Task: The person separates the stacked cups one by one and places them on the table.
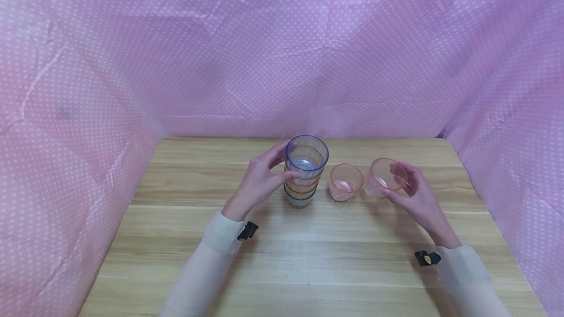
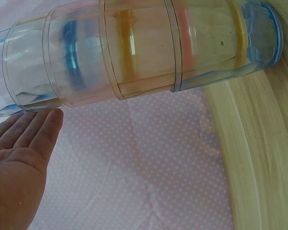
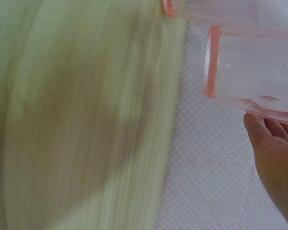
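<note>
A tall stack of nested clear plastic cups [image 2: 144, 52], with blue, orange and pink bands showing, stands upright on the table. My left hand [image 1: 263, 172] grips the top cup [image 1: 315, 163], which has a blue rim, with the thumb on the near side and the fingers on the far left side. To the right, my right hand [image 1: 420, 202] holds a clear pink-tinted cup [image 3: 254, 69] by its side, raised above the tabletop with its mouth up. Between the stack and that cup, another pink-tinted cup [image 1: 341, 191] stands on the table.
The wood-grain table [image 1: 282, 268] has rounded far corners. Pink cloth with white dots [image 1: 246, 53] hangs behind it and along both sides, close to its back edge. A small black device [image 1: 248, 230] is strapped at the left wrist, and a similar one [image 1: 427, 258] at the right.
</note>
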`<state>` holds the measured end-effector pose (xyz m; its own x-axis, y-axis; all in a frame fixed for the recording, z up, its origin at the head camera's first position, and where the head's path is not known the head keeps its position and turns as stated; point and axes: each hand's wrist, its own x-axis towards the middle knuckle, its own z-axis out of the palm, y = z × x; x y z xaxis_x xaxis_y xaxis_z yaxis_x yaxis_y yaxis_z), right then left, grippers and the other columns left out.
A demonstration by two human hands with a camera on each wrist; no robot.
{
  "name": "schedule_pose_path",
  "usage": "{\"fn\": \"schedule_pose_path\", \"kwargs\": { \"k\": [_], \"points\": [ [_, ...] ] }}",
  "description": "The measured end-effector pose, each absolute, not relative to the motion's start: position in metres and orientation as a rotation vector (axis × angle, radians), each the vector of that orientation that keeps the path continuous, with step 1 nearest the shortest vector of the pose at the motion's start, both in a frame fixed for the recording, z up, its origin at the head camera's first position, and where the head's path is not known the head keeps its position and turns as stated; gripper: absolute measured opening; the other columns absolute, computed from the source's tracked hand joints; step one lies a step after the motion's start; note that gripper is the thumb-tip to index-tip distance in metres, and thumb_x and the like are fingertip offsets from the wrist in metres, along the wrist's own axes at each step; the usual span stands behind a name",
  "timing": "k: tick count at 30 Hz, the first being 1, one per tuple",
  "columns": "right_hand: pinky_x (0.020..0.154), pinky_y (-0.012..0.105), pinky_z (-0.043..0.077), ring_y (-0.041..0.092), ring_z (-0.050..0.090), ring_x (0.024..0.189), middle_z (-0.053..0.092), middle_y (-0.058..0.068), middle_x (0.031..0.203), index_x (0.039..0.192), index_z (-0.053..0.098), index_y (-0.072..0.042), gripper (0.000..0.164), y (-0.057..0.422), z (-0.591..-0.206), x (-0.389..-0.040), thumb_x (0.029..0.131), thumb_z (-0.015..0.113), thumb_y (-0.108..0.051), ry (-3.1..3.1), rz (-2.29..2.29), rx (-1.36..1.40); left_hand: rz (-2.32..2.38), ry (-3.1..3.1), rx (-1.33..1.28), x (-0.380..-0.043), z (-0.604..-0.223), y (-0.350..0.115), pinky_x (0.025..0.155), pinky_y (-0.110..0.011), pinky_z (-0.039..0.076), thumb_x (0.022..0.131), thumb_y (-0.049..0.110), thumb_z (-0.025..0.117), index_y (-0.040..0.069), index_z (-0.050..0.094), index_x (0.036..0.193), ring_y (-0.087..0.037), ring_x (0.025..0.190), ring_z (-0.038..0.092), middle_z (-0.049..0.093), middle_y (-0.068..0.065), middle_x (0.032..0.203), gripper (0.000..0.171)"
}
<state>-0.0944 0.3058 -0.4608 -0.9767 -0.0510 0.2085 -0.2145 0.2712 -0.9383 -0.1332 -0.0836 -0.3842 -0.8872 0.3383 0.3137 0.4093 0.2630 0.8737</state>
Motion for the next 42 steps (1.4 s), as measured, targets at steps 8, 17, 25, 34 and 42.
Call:
{"fn": "schedule_pose_path", "kwargs": {
  "k": [8, 17, 25, 34, 42],
  "points": [
    [0.108, 0.009, 0.042, 0.002, 0.05, 0.129, 0.053, -0.002, 0.138, 0.149, 0.034, 0.007, 0.076, 0.31, -0.469, -0.099, 0.087, 0.079, 0.007, -2.454, 1.77, 0.216, -1.716, -2.45, -0.722, -0.133, -0.384, -0.084, 0.109, -0.029, 0.052, 0.082, 0.013, 0.088, 0.001, 0.053, 0.149, -0.028, 0.126, 0.064, 0.064, -0.015, 0.14, 0.076],
    [0.107, 0.009, 0.044, 0.004, 0.049, 0.128, 0.049, 0.02, 0.143, 0.15, 0.032, 0.008, 0.078, 0.313, -0.48, -0.106, 0.088, 0.08, 0.003, -2.505, 1.751, 0.215, -1.715, -2.454, -0.722, -0.134, -0.383, -0.084, 0.109, -0.028, 0.052, 0.083, 0.013, 0.087, 0.0, 0.053, 0.148, -0.028, 0.126, 0.065, 0.065, -0.016, 0.138, 0.075],
    [0.106, 0.008, 0.043, 0.008, 0.048, 0.13, 0.044, 0.032, 0.148, 0.151, 0.03, 0.009, 0.08, 0.313, -0.481, -0.108, 0.089, 0.08, 0.001, -2.548, 1.749, 0.198, -1.721, -2.454, -0.719, -0.134, -0.383, -0.084, 0.109, -0.029, 0.052, 0.083, 0.013, 0.087, 0.001, 0.053, 0.149, -0.028, 0.126, 0.064, 0.065, -0.016, 0.139, 0.075],
    [0.106, 0.008, 0.043, 0.016, 0.048, 0.132, 0.043, 0.031, 0.149, 0.153, 0.029, 0.007, 0.082, 0.313, -0.485, -0.109, 0.089, 0.08, -0.001, -2.575, 1.756, 0.202, -1.725, -2.456, -0.712, -0.133, -0.383, -0.084, 0.109, -0.03, 0.052, 0.083, 0.013, 0.087, 0.002, 0.054, 0.148, -0.029, 0.127, 0.064, 0.064, -0.016, 0.14, 0.074],
    [0.105, 0.006, 0.042, 0.021, 0.047, 0.136, 0.044, 0.03, 0.151, 0.152, 0.029, 0.008, 0.082, 0.312, -0.485, -0.108, 0.09, 0.08, -0.002, -2.579, 1.763, 0.197, -1.716, -2.462, -0.711, -0.132, -0.383, -0.084, 0.109, -0.03, 0.052, 0.083, 0.014, 0.087, 0.003, 0.053, 0.149, -0.028, 0.127, 0.064, 0.064, -0.014, 0.14, 0.075]
  ]
}}
